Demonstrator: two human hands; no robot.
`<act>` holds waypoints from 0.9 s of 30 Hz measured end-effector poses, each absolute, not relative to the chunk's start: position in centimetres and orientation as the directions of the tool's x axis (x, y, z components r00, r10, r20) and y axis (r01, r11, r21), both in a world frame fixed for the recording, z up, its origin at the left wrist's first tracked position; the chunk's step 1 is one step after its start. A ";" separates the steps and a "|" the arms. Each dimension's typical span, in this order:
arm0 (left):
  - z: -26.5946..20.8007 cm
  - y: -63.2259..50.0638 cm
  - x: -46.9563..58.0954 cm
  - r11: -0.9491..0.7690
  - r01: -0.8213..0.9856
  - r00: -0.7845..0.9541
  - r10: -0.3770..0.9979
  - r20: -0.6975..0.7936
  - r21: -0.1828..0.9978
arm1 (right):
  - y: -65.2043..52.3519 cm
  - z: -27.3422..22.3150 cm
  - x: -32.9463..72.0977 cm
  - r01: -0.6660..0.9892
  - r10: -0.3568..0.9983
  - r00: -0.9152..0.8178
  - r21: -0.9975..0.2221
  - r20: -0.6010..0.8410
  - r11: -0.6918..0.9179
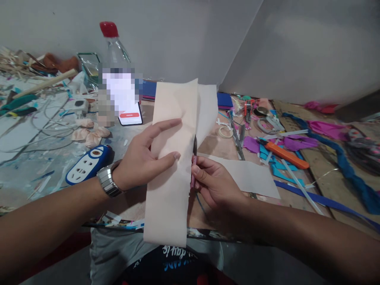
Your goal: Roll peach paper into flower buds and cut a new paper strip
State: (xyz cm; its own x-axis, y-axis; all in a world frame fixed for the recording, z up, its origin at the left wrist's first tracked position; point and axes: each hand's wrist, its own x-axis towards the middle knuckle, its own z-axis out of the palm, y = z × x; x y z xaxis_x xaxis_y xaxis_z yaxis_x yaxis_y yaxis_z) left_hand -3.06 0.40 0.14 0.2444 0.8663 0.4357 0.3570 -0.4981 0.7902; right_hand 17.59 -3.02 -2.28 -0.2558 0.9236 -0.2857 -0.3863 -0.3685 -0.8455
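A long folded sheet of pale peach paper [168, 209] is raised in front of me, its lower end past the table's front edge. My left hand [142, 152] holds it from the left, thumb and index finger spread across its face; the other fingers are hidden. At the paper's right edge, my right hand [212, 180] pinches a slim pink-handled craft knife [193, 172]. Its dark blade [195, 144] points upward against that edge. Below the blade the edge looks ragged, while above it a paler flap [208, 109] opens to the right.
A smartphone [130, 114] leans before a red-capped bottle [109, 29]. Left of it lie a blue-and-white power strip [87, 164] and green-handled pliers [19, 105]. To the right are a white paper piece [252, 176], an orange cutter [286, 154], a tape roll [225, 132] and coloured scraps.
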 end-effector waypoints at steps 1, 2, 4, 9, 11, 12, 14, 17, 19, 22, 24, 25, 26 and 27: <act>0.2 0.4 -3.0 -0.498 0.359 0.243 0.866 0.436 0.789 | -3.0 -2.3 17.6 -0.380 0.923 -0.258 -0.848 -0.286 -0.369; 0.2 0.4 -3.0 -0.499 0.361 0.243 0.866 0.437 0.788 | -3.0 -2.3 17.6 -0.374 0.922 -0.258 -0.851 -0.287 -0.370; 0.3 0.3 -3.0 -0.503 0.362 0.244 0.864 0.441 0.785 | -3.0 -2.4 17.7 -0.364 0.925 -0.253 -0.858 -0.284 -0.363; 0.3 0.4 -3.0 -0.503 0.368 0.243 0.864 0.442 0.782 | -3.0 -2.5 17.6 -0.360 0.925 -0.259 -0.861 -0.278 -0.360; 0.4 0.4 -3.1 -0.503 0.372 0.243 0.864 0.441 0.780 | -3.0 -2.4 17.6 -0.377 0.925 -0.259 -0.853 -0.278 -0.361; 0.4 0.4 -3.1 -0.503 0.374 0.242 0.864 0.442 0.779 | -3.1 -2.4 17.5 -0.388 0.925 -0.256 -0.847 -0.280 -0.364; 0.4 0.4 -3.1 -0.504 0.377 0.243 0.863 0.442 0.777 | -3.1 -2.2 17.5 -0.410 0.924 -0.250 -0.833 -0.289 -0.371; 0.4 0.3 -3.0 -0.502 0.378 0.247 0.865 0.437 0.778 | -3.1 -1.9 17.4 -0.427 0.921 -0.263 -0.821 -0.288 -0.379; 0.3 0.3 -2.9 -0.500 0.380 0.247 0.866 0.435 0.778 | -3.0 -1.8 17.5 -0.432 0.922 -0.270 -0.820 -0.279 -0.375; 0.3 0.3 -2.9 -0.501 0.381 0.249 0.865 0.435 0.777 | -3.0 -1.8 17.5 -0.423 0.924 -0.266 -0.828 -0.275 -0.368; 0.4 0.2 -2.9 -0.502 0.382 0.254 0.864 0.435 0.776 | -2.9 -1.9 17.6 -0.410 0.924 -0.266 -0.835 -0.275 -0.366; 0.4 0.2 -2.9 -0.503 0.384 0.256 0.864 0.434 0.774 | -2.9 -1.9 17.6 -0.403 0.924 -0.266 -0.839 -0.275 -0.365; 0.4 0.2 -2.9 -0.503 0.385 0.258 0.864 0.433 0.774 | -2.9 -1.9 17.6 -0.398 0.924 -0.265 -0.842 -0.274 -0.364; 0.4 0.2 -2.9 -0.504 0.385 0.259 0.863 0.433 0.773 | -2.9 -1.9 17.6 -0.392 0.925 -0.263 -0.845 -0.275 -0.363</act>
